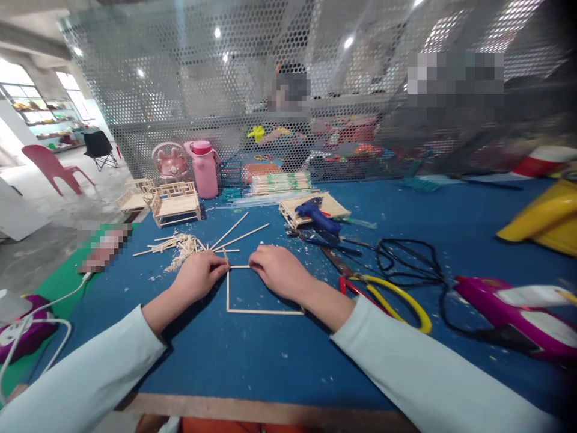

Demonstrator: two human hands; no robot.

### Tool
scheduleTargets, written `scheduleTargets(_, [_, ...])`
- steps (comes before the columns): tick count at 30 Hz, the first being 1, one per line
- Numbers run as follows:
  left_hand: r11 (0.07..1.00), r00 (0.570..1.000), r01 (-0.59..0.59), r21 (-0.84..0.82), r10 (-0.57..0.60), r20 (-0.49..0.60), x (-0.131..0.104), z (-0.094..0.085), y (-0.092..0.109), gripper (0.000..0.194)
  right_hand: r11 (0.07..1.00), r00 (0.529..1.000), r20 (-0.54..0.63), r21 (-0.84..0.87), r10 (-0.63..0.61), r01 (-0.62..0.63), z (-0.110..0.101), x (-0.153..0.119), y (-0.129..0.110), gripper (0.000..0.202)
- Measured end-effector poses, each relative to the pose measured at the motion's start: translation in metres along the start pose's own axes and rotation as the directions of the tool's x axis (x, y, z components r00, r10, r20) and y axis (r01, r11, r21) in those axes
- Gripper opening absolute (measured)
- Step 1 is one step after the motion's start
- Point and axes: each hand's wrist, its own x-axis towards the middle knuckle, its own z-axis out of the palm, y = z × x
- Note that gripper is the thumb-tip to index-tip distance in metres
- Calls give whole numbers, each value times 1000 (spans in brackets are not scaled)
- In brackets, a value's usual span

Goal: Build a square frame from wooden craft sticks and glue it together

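A rectangular frame of thin wooden sticks (pixel 228 291) lies flat on the blue tabletop (pixel 234 367). My left hand (pixel 198 278) is closed in a pinch at its far left corner, where the end of a short stick (pixel 226 256) pokes up past the fingertips. Over the far side, my right hand (pixel 280 273) is closed, its fingertips pinching the far stick (pixel 240 267). The right side of the frame is mostly hidden under my right hand and wrist. Beyond my left hand lie a heap of short wood bits (pixel 183 248) and several loose long sticks (pixel 243 233).
A blue glue gun (pixel 318 215) rests on a stick-built piece (pixel 288 211). Yellow-and-red-handled scissors (pixel 396 300) and a black cord (pixel 408 255) lie right. Small wooden bench models (pixel 175 204) and a pink bottle (pixel 205 171) stand behind. A person (pixel 291 132) is beyond the perforated screen (pixel 180 78).
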Motion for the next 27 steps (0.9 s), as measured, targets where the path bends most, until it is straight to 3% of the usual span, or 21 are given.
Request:
scheduleTargets(16, [999, 1000, 2, 52, -1, -19, 0, 3, -4, 27, 1000, 1000, -12, 9, -11, 11, 2, 1, 1, 19])
scheduleTargets(21, [999, 999, 36, 23, -35, -16, 0, 3, -5, 27, 990, 984, -172, 142, 34, -9, 1, 1, 5, 22])
scheduleTargets(27, [999, 999, 34, 4, -34, -32, 1, 5, -6, 26, 932, 953, -272, 363, 130, -24, 1, 6, 2, 30])
